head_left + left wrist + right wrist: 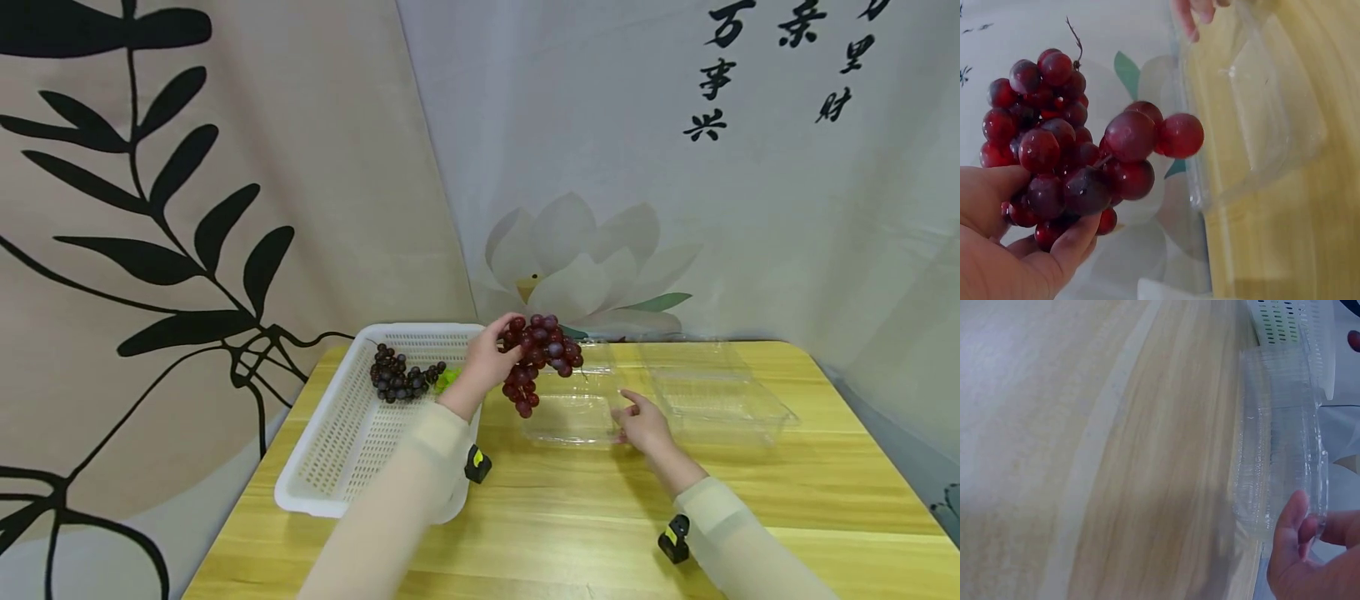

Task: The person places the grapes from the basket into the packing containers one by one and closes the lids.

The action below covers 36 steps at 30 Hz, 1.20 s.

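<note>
My left hand (489, 360) grips a bunch of red grapes (542, 354) from its left side, between thumb and fingers. The bunch hangs above a clear plastic box (570, 419) on the table. In the left wrist view the grapes (1054, 137) fill the palm side of the left hand (1029, 250), and a bare stem sticks up. At the box's right side is my right hand (645, 423). The right wrist view shows that hand (1313, 556) pinching the rim of the clear box (1285, 444) between thumb and fingers.
A white perforated basket (307, 479) stands on the left of the wooden table (555, 533). It holds a bunch of dark grapes (397, 379) and some green grapes (447, 379). Another clear plastic box (720, 400) lies to the right. A printed curtain (570, 125) hangs behind.
</note>
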### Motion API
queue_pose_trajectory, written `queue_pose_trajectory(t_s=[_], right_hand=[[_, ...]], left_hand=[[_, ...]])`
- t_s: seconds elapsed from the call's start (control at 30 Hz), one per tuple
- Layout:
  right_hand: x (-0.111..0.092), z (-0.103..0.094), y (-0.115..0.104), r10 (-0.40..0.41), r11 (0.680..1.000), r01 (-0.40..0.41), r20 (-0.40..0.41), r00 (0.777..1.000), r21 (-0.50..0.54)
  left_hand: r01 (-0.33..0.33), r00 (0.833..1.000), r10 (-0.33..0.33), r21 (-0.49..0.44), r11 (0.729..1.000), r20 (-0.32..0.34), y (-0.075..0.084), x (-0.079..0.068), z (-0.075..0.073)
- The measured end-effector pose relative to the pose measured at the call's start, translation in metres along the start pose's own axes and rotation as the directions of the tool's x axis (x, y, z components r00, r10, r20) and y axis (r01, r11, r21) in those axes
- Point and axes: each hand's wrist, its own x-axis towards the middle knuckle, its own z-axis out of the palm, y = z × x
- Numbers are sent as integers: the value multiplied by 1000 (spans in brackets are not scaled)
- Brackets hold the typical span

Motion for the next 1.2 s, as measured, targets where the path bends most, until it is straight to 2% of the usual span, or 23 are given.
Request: queue_pose_trajectory(t_s=[0.1,0.33,0.67,0.83,1.2], right_hand=[[0,1,1,-9,1000,9,-2,1000,-2],[1,1,4,-12,999,12,-7,1000,30],[0,0,4,-14,1000,14,0,1000,22],[1,1,3,-19,999,18,5,1000,40],[2,1,3,-13,999,13,6,1000,42]], left_hand=[[18,1000,-18,0,1000,-9,2,-2,8],[-14,1000,15,51,999,-20,10,-7,25],[39,998,-35,96,995,-42,4,-8,44],[26,998,-16,147,989,-67,-1,-7,52],[-15,998,26,196,980,-54,-5,-7,69]])
